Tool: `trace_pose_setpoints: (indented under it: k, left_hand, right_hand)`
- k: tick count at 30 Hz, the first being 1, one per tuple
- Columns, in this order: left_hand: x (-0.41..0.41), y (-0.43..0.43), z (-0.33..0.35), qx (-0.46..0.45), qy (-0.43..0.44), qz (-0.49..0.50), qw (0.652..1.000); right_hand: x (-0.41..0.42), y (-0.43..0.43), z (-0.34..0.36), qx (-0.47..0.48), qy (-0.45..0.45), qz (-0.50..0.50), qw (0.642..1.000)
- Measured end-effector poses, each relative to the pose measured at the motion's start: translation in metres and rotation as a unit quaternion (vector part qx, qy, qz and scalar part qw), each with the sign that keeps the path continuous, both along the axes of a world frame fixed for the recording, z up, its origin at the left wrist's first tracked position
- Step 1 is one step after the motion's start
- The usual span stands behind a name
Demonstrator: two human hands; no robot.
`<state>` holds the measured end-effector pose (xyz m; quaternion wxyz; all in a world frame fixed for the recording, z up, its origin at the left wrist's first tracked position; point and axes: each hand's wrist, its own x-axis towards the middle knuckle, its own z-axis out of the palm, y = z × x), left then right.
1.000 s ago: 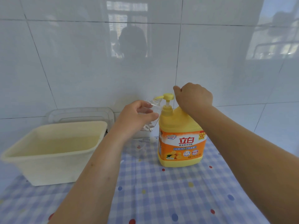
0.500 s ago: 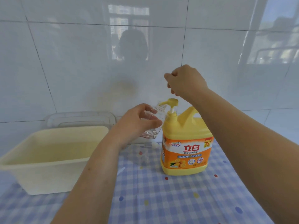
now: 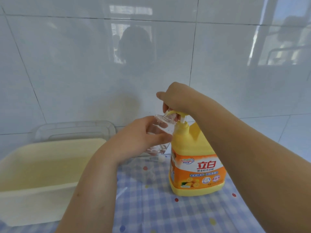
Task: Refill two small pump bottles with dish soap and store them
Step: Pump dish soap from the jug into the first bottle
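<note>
A big yellow dish soap jug (image 3: pixel 196 167) with an orange label stands on the checked tablecloth. My right hand (image 3: pixel 176 98) rests on top of its yellow pump head (image 3: pixel 175 113), fingers curled over it. My left hand (image 3: pixel 143 138) holds a small clear bottle (image 3: pixel 164 125) tilted, with its open mouth right at the pump's spout. A little liquid shows in the bottle's lower end. A small white pump part (image 3: pixel 159 158) lies on the cloth behind my left hand.
A cream plastic basin (image 3: pixel 42 187) stands at the left on the blue checked cloth (image 3: pixel 159 207). A clear plastic lid (image 3: pixel 75 130) leans against the white tiled wall behind it. The jug stands close to the wall.
My right hand rose off the pump head half a second ago and has come back down onto it. My left hand keeps the small bottle at the spout.
</note>
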<state>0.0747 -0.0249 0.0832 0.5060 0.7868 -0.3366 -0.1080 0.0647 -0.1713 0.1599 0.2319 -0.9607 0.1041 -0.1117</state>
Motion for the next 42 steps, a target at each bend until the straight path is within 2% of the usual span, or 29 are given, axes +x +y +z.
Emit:
trace_pose_setpoints:
  k: [2,6,10,15,21,30,33,36,42]
  left_hand:
    - [0.001,0.000,-0.002,-0.003,-0.008,0.002,1.000]
    - [0.000,-0.001,-0.004,-0.013,-0.015,0.002,1.000]
    - [-0.002,-0.002,-0.005,-0.002,-0.049,0.021,0.999]
    - [-0.008,-0.001,-0.008,0.002,-0.052,0.038,0.998]
    - [-0.007,0.002,-0.009,0.042,-0.048,0.039,0.997]
    - [-0.017,0.001,-0.007,0.041,0.002,0.050,0.998]
    - [-0.023,-0.001,-0.006,0.038,-0.038,0.085,0.995]
    - [-0.031,-0.004,-0.008,-0.007,-0.071,0.118,0.990]
    - [-0.039,-0.007,-0.014,-0.010,-0.102,0.128,0.987]
  right_hand:
    - [0.002,0.002,0.002,-0.015,0.016,-0.009,1.000]
    - [0.009,0.004,0.002,0.002,0.113,-0.028,0.993]
    - [0.010,0.002,0.000,0.013,0.122,-0.026,0.992]
    - [0.002,0.005,0.000,-0.023,0.104,-0.012,0.994]
    - [0.006,0.001,-0.017,-0.008,0.031,-0.017,0.999]
    - [0.004,0.005,-0.015,-0.069,0.043,-0.026,0.996]
    - [0.003,0.005,-0.012,-0.065,0.023,-0.037,0.997]
    - [-0.001,0.005,-0.004,-0.074,0.005,-0.045,0.996]
    - [-0.005,0.007,0.002,-0.072,0.028,-0.044,0.996]
